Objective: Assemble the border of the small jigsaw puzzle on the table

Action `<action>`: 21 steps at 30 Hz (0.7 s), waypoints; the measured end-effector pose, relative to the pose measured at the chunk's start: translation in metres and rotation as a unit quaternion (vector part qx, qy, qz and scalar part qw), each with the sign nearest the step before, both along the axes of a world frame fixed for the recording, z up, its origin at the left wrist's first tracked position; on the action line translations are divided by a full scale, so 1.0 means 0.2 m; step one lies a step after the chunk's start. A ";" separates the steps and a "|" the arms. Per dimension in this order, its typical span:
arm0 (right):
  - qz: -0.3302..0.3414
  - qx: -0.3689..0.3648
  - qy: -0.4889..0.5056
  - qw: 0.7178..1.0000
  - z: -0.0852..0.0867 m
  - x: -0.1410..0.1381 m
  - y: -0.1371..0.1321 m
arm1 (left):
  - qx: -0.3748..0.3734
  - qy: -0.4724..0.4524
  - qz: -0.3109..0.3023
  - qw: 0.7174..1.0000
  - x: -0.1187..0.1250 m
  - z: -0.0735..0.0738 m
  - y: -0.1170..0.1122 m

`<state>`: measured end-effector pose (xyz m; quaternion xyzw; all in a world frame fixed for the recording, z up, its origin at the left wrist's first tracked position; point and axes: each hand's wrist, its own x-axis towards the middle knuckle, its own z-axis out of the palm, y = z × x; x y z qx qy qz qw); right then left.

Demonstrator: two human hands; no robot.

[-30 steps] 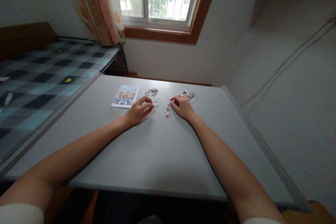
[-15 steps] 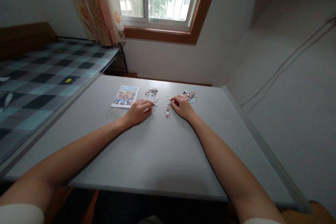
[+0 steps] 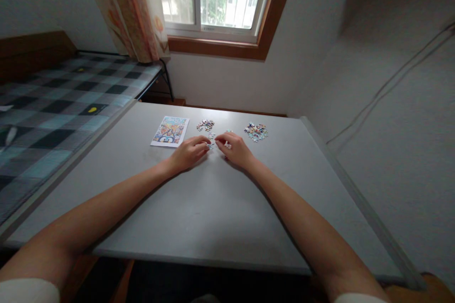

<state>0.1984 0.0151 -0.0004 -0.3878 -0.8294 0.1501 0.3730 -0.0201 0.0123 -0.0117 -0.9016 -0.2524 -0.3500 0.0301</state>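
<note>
White table: small puzzle pieces lie between left hand, curled nearly closed, and right hand, thumb and fingers close together — cannot tell whether either grips a piece. My judgement: steady one piece flat, line up edges before pressing — lightly, without nudging neighbours.

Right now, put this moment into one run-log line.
left hand: at jigsaw pieces | right hand: near left hand | picture sheet: left of both hands
</note>
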 end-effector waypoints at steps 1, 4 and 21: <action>0.010 -0.012 0.015 1.000 0.00 -0.02 -0.01 | 0.007 -0.002 0.003 1.000 0.00 0.00 0.00; 0.024 -0.065 0.060 0.996 0.00 -0.06 -0.02 | 0.035 -0.010 0.013 0.999 0.00 -0.01 0.00; -0.155 -0.116 0.049 0.980 0.06 0.02 0.34 | -0.042 0.065 0.124 0.989 0.05 0.02 -0.01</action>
